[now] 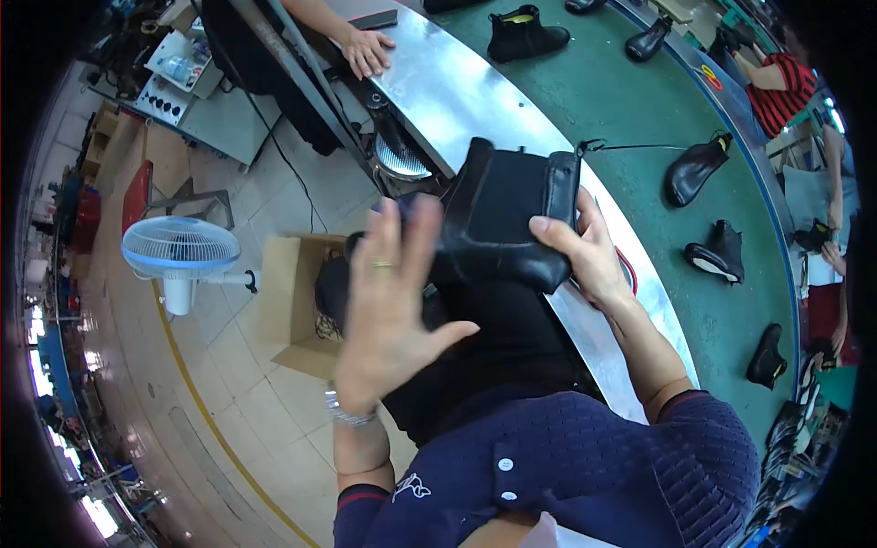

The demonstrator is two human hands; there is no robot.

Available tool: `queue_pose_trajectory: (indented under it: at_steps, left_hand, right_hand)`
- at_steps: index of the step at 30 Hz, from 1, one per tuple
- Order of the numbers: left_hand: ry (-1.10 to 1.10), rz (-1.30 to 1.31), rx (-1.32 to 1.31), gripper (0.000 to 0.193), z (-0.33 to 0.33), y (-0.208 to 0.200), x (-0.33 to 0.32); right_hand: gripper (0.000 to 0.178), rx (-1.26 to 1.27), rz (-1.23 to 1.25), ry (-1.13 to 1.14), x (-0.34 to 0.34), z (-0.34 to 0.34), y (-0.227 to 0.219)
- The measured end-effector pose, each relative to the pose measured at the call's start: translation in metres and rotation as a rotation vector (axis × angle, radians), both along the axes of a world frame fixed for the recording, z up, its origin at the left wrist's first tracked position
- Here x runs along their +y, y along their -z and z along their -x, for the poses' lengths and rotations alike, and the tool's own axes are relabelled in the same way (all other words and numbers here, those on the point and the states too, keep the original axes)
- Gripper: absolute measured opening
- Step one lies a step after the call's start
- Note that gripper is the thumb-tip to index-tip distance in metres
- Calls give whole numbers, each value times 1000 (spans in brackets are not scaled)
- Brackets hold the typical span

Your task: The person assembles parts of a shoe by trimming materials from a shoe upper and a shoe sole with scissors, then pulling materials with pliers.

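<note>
**Hands on a black boot**

Right hand (585, 251) gripped the black ankle boot (507, 215) at its 3 o'clock side, above the lap. Left hand (388, 301) was spread flat and open, empty, at 8 o'clock. More boots waited on the green belt (621, 100).

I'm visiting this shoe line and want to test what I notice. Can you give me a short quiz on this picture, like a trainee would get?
1. True or false: the right hand holds the black boot.
2. Which describes the left hand? A) closed round the boot B) open with fingers spread, in front of the boot C) resting on the green belt
3. What stands on the tiled floor beside the cardboard box?

Key
1. True: its thumb and fingers clasp the boot's side.
2. B. Whether it touches the boot cannot be told.
3. A small fan, white with a blue rim.
</note>
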State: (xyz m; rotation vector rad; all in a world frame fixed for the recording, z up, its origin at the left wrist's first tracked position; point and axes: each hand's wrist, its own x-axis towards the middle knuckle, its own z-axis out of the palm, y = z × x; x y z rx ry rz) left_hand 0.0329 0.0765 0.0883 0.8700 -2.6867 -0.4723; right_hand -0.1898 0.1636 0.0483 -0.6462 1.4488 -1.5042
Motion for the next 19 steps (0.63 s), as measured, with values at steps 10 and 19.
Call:
queue_pose_trajectory:
  at_steps: [10,19]
  left_hand:
    - [-56,-1132,686,119,-51,173,68]
    - [-65,-683,324,114,-35,172,87]
  right_hand:
    - [50,779,163,-708,39,-52,5]
    - [26,490,-143,-445,11,-30,39]
